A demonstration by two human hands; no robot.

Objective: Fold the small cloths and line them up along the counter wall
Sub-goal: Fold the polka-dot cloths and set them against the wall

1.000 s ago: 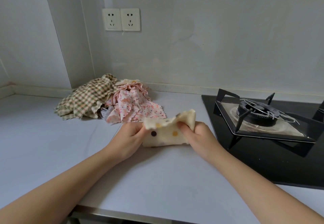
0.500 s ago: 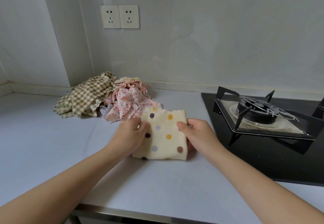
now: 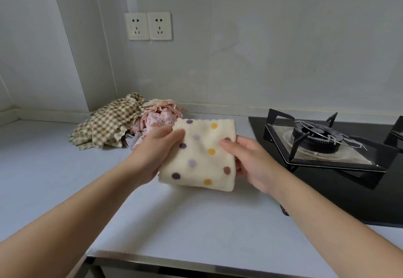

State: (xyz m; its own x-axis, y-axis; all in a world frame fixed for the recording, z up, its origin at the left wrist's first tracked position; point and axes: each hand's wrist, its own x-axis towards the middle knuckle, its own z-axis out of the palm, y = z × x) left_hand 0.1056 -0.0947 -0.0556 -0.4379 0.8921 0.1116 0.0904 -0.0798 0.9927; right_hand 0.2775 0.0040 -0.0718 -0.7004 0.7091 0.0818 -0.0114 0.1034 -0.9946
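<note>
A folded cream cloth with purple, yellow and brown dots (image 3: pixel 201 154) is held just above the white counter (image 3: pixel 178 219), in the middle of the view. My left hand (image 3: pixel 156 150) grips its left edge, thumb on top. My right hand (image 3: pixel 246 160) pinches its right edge, fingers underneath. Behind the left hand lies a heap of unfolded cloths against the wall: a green checked cloth (image 3: pixel 109 124) and a pink flowered cloth (image 3: pixel 158 118), partly hidden by my hand.
A black gas hob (image 3: pixel 327 144) with a burner and pan support fills the right of the counter. The tiled wall (image 3: pixel 261 60) carries a double socket (image 3: pixel 148 26). The counter's front edge (image 3: pixel 152 260) runs along the bottom.
The dotted cloth went from a loose half-fold to a flat folded square. Both hands have lifted it off the counter and moved it away from me toward the wall.
</note>
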